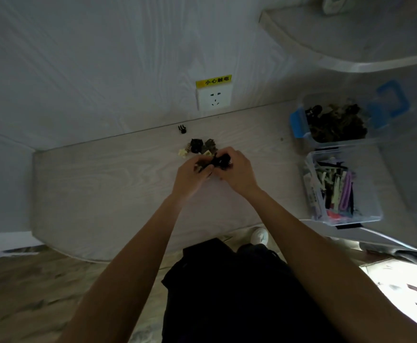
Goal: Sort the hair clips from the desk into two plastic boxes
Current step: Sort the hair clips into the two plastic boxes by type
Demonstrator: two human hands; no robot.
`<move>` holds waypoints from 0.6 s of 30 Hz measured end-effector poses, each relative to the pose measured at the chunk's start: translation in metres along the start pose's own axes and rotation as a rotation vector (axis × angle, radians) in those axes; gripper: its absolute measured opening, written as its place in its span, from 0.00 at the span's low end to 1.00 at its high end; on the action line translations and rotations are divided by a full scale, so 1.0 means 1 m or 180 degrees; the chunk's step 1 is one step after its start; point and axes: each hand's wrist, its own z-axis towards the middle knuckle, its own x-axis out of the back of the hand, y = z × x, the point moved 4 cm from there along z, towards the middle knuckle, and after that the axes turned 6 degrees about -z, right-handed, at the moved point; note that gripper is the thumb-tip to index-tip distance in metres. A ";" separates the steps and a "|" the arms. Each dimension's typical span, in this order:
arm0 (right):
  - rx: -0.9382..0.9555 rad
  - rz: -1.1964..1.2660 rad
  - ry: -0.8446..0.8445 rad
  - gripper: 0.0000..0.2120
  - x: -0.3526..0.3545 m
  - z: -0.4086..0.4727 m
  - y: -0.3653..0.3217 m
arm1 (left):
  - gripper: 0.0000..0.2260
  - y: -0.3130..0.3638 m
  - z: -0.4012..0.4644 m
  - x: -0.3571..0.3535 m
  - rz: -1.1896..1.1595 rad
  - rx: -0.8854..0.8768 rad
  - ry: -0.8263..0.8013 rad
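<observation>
A small pile of claw hair clips [200, 146], black, brown and cream, lies on the pale wooden desk [103, 184] just beyond my hands. One black clip [182, 129] sits apart near the wall. My left hand [191, 175] and my right hand [237, 170] meet over the near edge of the pile, both closed around dark clips [218, 161]. At the right stand two clear plastic boxes: the far box [336, 122] with blue latches holds dark claw clips, the near box [343, 186] holds long flat clips in purple, cream, red and black.
A white wall socket [214, 99] with a yellow label is on the wall behind the pile. A shelf [351, 40] juts out at the upper right above the boxes. My dark clothing and a white shoe [259, 235] show below the desk's front edge.
</observation>
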 end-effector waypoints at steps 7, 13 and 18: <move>0.0148 0.0922 0.0529 0.13 0.088 -0.006 0.005 | 0.06 0.066 0.011 -0.049 -0.0773 -0.0414 -0.0015; 0.0118 0.1118 0.1156 0.12 0.188 -0.011 0.049 | 0.07 0.151 0.032 -0.131 -0.0947 -0.0626 -0.0398; -0.0023 0.1119 0.1079 0.12 0.247 0.001 0.088 | 0.13 0.187 0.052 -0.189 -0.0620 -0.0914 -0.0469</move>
